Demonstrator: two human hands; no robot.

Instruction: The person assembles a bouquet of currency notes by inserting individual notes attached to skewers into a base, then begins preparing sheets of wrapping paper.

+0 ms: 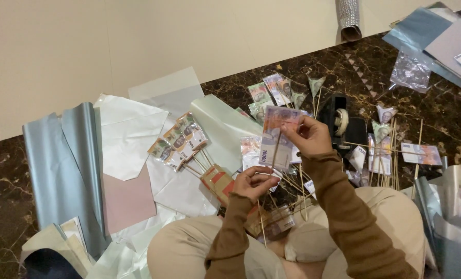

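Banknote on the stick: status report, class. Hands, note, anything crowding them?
Left hand pinching wooden stick low. Right hand gripping banknote at top, note against stick. Loose sticks and tape dispenser close by on floor.

The single head camera looks steeply down from close above the lap, facing the dark marble floor, with a pale wall at the far edge.

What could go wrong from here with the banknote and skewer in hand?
1. The right hand pinches only the top of the banknote; it could crease or tear against the wooden skewer that the left hand holds.
2. Loose skewers lie just under the hands; an elbow or knee might scatter them.
3. The tape dispenser sits close behind; a reach may knock it.
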